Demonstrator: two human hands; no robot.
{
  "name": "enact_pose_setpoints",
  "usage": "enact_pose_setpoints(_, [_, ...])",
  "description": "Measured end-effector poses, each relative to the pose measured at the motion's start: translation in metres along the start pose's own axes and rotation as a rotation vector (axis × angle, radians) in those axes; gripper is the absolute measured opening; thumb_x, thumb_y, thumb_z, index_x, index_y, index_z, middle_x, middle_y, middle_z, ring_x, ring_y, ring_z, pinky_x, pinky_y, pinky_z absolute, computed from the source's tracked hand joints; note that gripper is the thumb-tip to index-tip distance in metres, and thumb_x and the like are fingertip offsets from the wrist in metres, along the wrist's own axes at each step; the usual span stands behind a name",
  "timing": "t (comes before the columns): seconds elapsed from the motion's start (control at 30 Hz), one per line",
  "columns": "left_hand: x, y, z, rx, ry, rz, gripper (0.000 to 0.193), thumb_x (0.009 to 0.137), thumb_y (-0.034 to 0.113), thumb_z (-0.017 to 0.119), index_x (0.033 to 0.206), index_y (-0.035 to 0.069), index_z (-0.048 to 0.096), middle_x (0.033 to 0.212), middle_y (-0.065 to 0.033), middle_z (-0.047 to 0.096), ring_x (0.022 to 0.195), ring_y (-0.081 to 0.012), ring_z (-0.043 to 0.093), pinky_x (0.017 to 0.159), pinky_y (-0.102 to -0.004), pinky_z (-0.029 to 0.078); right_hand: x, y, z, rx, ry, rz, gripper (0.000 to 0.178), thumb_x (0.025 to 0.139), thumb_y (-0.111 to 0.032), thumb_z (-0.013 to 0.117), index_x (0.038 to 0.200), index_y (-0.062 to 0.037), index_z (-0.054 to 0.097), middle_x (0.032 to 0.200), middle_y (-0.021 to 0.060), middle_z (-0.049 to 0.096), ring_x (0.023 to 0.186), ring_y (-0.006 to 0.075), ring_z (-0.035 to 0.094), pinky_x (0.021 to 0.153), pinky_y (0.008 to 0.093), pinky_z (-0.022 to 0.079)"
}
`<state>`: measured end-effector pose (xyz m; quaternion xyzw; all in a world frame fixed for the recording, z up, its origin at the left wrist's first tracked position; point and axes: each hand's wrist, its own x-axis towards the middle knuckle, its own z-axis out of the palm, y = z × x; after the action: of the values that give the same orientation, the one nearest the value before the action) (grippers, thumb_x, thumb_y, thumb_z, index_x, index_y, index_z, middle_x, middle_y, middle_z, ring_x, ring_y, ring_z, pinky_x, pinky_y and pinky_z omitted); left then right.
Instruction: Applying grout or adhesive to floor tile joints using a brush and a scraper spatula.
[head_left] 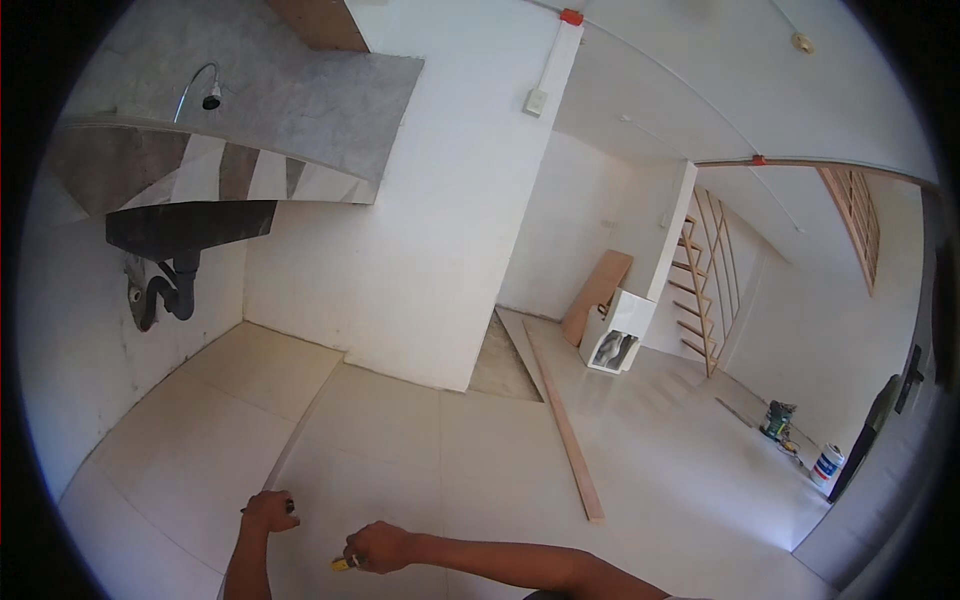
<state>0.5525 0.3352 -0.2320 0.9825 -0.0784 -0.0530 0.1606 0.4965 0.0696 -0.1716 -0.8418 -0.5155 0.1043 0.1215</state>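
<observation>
Over the pale tiled floor (390, 440), my left hand (267, 512) is closed round a slim dark pen-like thing (290, 506), its ends showing on either side of the fist. To its right, my right hand (382, 547) grips a small yellow-and-black tape measure (345, 564), mostly covered by the fingers. A raised floor edge (300, 428) runs away from near my left hand toward the white wall. The two hands are apart, both low above the floor.
A black sink (190, 222) with a drainpipe hangs under the counter at left. A long wooden board (565, 425) lies right of centre. Beyond it stand a white box-like unit (615, 332) and a leaning plank (598, 290). Paint cans (827, 465) sit near the door (890, 470).
</observation>
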Motion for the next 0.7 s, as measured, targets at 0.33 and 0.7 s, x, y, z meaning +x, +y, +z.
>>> enact_pose_setpoints(0.33, [-0.005, 0.017, 0.026, -0.109, -0.020, 0.071, 0.048, 0.062, 0.038, 0.068, 0.100, 0.010, 0.060, 0.097, -0.0105, 0.062, 0.095, -0.0292, 0.058, 0.085, -0.0381, 0.046, -0.016, 0.000, 0.011, -0.363, -0.294, 0.005, 0.016, 0.071, -0.020, 0.062, 0.080, -0.0070, 0.060, 0.080, 0.0115, 0.058, 0.080, 0.0301, 0.058, 0.066, 0.0415, 0.048])
enact_pose_setpoints(0.7, [-0.013, -0.027, 0.034, -0.009, -0.183, -0.234, 0.051, 0.060, 0.043, 0.069, 0.099, 0.011, 0.066, 0.105, -0.0086, 0.062, 0.096, -0.0269, 0.059, 0.084, -0.0373, 0.048, -0.076, 0.054, 0.011, -0.321, -0.371, 0.428, 0.029, 0.065, -0.028, 0.067, 0.081, -0.0041, 0.062, 0.082, 0.0138, 0.063, 0.080, 0.0305, 0.062, 0.068, 0.0393, 0.049])
